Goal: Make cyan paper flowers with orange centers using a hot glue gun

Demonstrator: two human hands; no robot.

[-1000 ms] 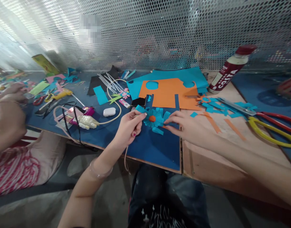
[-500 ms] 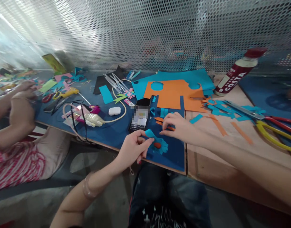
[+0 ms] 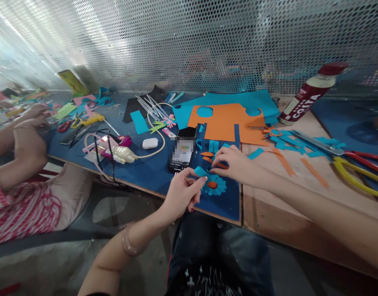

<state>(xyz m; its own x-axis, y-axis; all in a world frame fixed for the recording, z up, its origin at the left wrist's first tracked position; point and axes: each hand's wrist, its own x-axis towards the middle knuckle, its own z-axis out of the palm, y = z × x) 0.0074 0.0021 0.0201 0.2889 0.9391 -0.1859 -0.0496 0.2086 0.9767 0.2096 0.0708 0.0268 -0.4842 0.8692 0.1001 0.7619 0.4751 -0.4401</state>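
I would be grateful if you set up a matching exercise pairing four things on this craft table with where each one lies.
Things:
1. paper flower
2. bottle
3. earbud case
4. orange sheet

Places:
A. just left of the phone
B. on the teal paper
C. pinched in the grip of the left hand
D. far right, by the mesh wall

Pairs: 1-C, 2-D, 3-A, 4-B.

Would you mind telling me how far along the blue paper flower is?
Done: the flower has blue petals round an orange centre. In hand: the left hand pinches one petal while the right hand touches an orange strip beside it. Left, probably: loose blue pieces near the phone lie unattached.
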